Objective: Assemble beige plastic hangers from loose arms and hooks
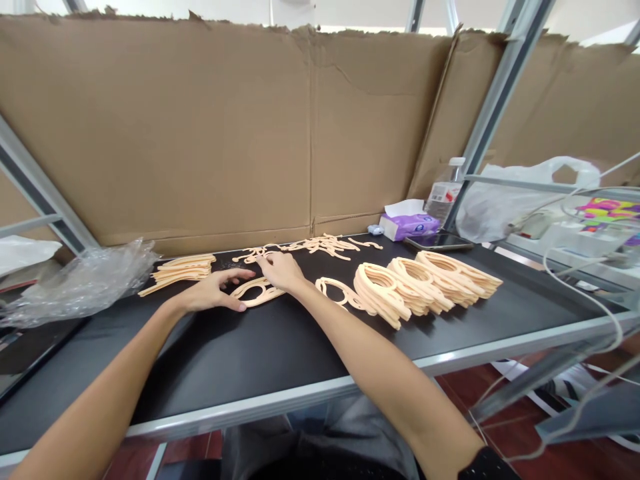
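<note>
A pale, flat cut-out piece with a round hole (245, 291) lies on the black tabletop between my hands. My left hand (217, 291) is beside its left end, thumb and fingers apart, the thumb near its front edge. Over the piece's right end reaches my right hand (281, 270). Its fingers are bent together at a small cluster of thin curved strips (250, 255), and whatever is between the fingertips is hidden. To the right, a single similar cut-out (323, 285) lies flat beside stacks of the same shape (377, 287).
A pile of thin pale strips (325, 245) lies at the back. Stacked long pieces (185, 268) and crumpled clear plastic (100, 280) are at left. A tissue pack (410, 227), phone (440, 241) and bottle (447, 190) stand back right. Cardboard (200, 133) walls the rear.
</note>
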`<state>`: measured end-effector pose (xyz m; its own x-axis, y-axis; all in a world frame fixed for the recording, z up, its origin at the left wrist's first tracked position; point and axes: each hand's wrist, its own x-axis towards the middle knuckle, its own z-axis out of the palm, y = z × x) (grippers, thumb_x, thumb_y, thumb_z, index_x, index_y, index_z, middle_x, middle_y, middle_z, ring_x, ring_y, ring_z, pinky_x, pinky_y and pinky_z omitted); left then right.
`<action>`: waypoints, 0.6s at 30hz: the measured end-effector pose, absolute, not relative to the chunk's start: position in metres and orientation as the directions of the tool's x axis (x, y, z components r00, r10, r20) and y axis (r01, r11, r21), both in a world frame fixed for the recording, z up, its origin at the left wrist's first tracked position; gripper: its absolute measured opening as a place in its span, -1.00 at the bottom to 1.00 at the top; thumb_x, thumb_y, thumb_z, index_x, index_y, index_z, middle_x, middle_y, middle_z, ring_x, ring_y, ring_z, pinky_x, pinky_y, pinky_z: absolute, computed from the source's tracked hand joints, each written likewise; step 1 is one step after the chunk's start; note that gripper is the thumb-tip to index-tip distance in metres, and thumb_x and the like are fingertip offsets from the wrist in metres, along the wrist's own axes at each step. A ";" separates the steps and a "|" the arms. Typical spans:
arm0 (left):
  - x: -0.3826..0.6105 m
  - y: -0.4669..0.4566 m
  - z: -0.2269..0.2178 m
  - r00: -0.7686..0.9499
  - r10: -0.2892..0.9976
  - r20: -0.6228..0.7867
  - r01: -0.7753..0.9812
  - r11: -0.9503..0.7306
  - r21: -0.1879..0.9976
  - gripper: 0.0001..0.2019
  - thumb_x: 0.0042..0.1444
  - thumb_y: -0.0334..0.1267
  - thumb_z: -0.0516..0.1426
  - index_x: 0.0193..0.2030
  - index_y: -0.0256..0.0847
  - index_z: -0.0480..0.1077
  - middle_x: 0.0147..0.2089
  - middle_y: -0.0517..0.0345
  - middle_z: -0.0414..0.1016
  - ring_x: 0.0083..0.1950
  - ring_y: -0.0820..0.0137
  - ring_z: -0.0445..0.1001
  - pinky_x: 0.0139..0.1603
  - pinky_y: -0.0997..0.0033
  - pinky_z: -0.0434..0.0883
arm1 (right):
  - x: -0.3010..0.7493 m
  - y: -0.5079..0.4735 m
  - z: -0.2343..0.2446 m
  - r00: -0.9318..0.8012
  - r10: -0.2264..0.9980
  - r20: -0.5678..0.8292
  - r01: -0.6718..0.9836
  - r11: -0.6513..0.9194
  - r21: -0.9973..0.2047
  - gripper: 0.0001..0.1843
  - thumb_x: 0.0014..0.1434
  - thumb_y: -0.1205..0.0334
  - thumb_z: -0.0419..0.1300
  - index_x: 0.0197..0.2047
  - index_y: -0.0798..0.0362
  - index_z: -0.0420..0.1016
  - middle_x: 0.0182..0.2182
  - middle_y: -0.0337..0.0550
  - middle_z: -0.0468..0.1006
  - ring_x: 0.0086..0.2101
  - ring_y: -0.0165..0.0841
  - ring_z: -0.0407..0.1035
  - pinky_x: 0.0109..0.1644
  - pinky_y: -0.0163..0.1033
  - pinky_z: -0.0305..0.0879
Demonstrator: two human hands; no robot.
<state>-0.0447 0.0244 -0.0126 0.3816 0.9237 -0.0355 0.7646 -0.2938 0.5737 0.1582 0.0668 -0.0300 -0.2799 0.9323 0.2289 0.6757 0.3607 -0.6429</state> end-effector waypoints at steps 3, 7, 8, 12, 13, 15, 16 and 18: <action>-0.053 0.031 -0.017 0.322 0.947 0.010 0.748 -0.260 0.611 -0.25 -0.25 -0.04 0.36 0.19 -0.04 0.40 0.24 0.05 0.44 0.20 0.10 0.39 0.22 0.11 0.33 | 0.160 0.065 -0.027 -0.247 0.944 0.218 0.723 0.329 -0.608 -0.47 0.35 -0.06 -0.11 -0.12 0.07 0.59 -0.08 0.09 0.61 -0.05 -0.13 0.47 0.00 -0.14 0.30; -0.063 0.040 -0.025 0.246 0.966 0.080 0.690 -0.232 0.685 -0.29 -0.27 -0.04 0.35 0.11 -0.14 0.44 0.17 -0.04 0.49 0.13 0.13 0.44 0.19 0.11 0.37 | 0.163 0.066 -0.027 -0.216 0.959 0.185 0.777 0.283 -0.562 -0.51 0.34 0.00 -0.10 -0.02 0.08 0.56 0.00 0.14 0.58 0.00 -0.08 0.47 0.02 -0.09 0.31; -0.064 0.042 -0.027 0.229 0.968 0.099 0.681 -0.232 0.694 -0.32 -0.27 -0.03 0.34 0.08 -0.17 0.45 0.15 -0.05 0.50 0.10 0.13 0.46 0.18 0.11 0.38 | 0.163 0.066 -0.027 -0.228 0.958 0.176 0.786 0.288 -0.547 -0.53 0.34 0.04 -0.08 -0.02 0.08 0.56 0.00 0.14 0.58 0.00 -0.07 0.47 0.02 -0.09 0.32; -0.063 0.046 -0.035 0.178 0.966 0.189 0.682 -0.260 0.684 -0.44 -0.19 -0.01 0.27 -0.02 -0.23 0.49 -0.03 -0.04 0.58 -0.05 0.19 0.52 0.10 0.09 0.43 | 0.161 0.067 -0.029 -0.282 0.944 0.168 0.794 0.328 -0.511 -0.61 0.31 0.15 -0.05 -0.07 0.07 0.57 -0.02 0.12 0.59 -0.01 -0.09 0.48 -0.01 -0.12 0.33; -0.062 0.046 -0.037 0.172 0.963 0.210 0.691 -0.269 0.671 -0.48 -0.16 -0.02 0.25 -0.04 -0.23 0.49 -0.09 -0.02 0.59 -0.09 0.20 0.53 0.06 0.10 0.45 | 0.161 0.067 -0.030 -0.283 0.944 0.168 0.790 0.329 -0.517 -0.63 0.30 0.16 -0.03 -0.09 0.06 0.57 -0.02 0.11 0.59 -0.02 -0.10 0.49 -0.02 -0.13 0.34; -0.059 0.046 -0.041 0.151 0.956 0.252 0.735 -0.279 0.618 -0.56 -0.10 -0.05 0.19 -0.09 -0.24 0.51 -0.18 0.01 0.60 -0.16 0.22 0.53 -0.02 0.14 0.47 | 0.160 0.068 -0.031 -0.282 0.945 0.166 0.771 0.326 -0.546 -0.68 0.26 0.17 0.03 -0.11 0.04 0.58 -0.03 0.06 0.60 -0.03 -0.11 0.49 -0.04 -0.15 0.34; -0.057 0.045 -0.041 0.137 0.952 0.274 0.767 -0.277 0.579 -0.59 -0.07 -0.07 0.15 -0.11 -0.23 0.52 -0.20 0.02 0.61 -0.18 0.22 0.53 -0.04 0.16 0.47 | 0.160 0.068 -0.031 -0.284 0.944 0.167 0.758 0.328 -0.563 -0.71 0.23 0.16 0.07 -0.12 0.03 0.58 -0.03 0.03 0.60 -0.03 -0.11 0.49 -0.05 -0.17 0.34; -0.053 0.043 -0.042 0.129 0.941 0.313 0.831 -0.275 0.484 -0.64 -0.03 -0.11 0.10 -0.16 -0.22 0.54 -0.19 0.01 0.62 -0.17 0.21 0.53 -0.06 0.19 0.46 | 0.160 0.068 -0.031 -0.295 0.941 0.166 0.734 0.334 -0.591 -0.75 0.17 0.16 0.15 -0.12 -0.01 0.57 -0.03 -0.02 0.60 -0.03 -0.12 0.48 -0.06 -0.19 0.34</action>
<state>-0.0530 0.0427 -0.0419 0.1288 0.9410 0.3129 0.8306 -0.2748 0.4844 0.1601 0.0679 -0.0310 -0.2948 0.9410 0.1658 0.7344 0.3342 -0.5908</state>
